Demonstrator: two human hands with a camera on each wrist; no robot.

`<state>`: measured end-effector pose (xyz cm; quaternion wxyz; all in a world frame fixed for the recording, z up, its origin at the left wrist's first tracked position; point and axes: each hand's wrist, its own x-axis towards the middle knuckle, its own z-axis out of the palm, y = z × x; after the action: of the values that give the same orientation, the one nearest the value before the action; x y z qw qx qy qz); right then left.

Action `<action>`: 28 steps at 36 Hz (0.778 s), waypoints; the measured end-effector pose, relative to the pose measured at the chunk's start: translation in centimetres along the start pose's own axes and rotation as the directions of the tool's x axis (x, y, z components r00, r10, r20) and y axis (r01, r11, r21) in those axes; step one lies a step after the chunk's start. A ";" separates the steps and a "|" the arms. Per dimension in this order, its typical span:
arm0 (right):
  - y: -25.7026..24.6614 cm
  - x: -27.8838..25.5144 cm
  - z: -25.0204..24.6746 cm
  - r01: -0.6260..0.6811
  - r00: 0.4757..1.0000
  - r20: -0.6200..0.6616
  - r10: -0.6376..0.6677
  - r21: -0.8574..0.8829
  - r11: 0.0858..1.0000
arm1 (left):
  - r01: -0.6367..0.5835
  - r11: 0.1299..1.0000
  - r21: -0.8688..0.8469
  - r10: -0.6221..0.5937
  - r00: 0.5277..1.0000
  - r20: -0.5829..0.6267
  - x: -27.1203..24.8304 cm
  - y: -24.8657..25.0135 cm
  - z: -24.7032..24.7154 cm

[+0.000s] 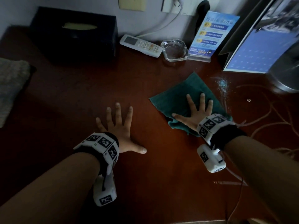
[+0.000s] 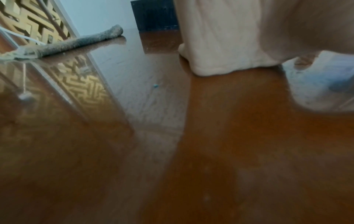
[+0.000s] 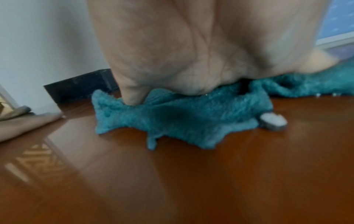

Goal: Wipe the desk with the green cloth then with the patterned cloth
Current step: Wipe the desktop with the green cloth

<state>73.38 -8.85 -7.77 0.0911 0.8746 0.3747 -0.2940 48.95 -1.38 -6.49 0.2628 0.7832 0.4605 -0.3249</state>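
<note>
Pressed flat under the right hand (image 1: 196, 113), with all fingers spread wide and straight: the soft dark green terry cloth (image 1: 181, 97), lying at about 3 o'clock on the shiny red-brown wooden worktop (image 1: 97, 88). Held that way, most likely, so the whole palm can push the cloth along and rub the wood. Bunched up a little at the near edge of the cloth in the right wrist view, with the thumb dug into a fold. Just beside the cloth, at about 2 o'clock, a smear of pale blue specks (image 1: 222, 84), probably the mess to be wiped next. Laid flat on the bare wood near 6 o'clock: the left hand (image 1: 119, 131), also wide open, holding nothing, likely there to lean on and keep steady. Waiting at 9 o'clock, at the far left edge: the thick grey woven cloth (image 1: 11, 88), probably the patterned one, well apart from both hands and not touched. Kept out of the way along the back, from 11 to 1 o'clock: a black tissue box (image 1: 76, 34), a white remote control (image 1: 140, 46), a clear glass ashtray (image 1: 175, 50) and a blue sign in a clear stand (image 1: 208, 36). Likely in the first part of the job, with the green cloth in use.
</note>
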 end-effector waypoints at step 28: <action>0.5 -4.9 0.5 0.114 0.993 -0.008 -0.115 -0.038 0.993 | -0.012 0.999 -0.040 0.012 1.000 -0.022 0.1 -0.2 0.0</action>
<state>70.82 -12.37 -5.37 0.0887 0.8513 0.4302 -0.2870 48.77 -1.27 -6.58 0.2751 0.7841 0.4651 -0.3054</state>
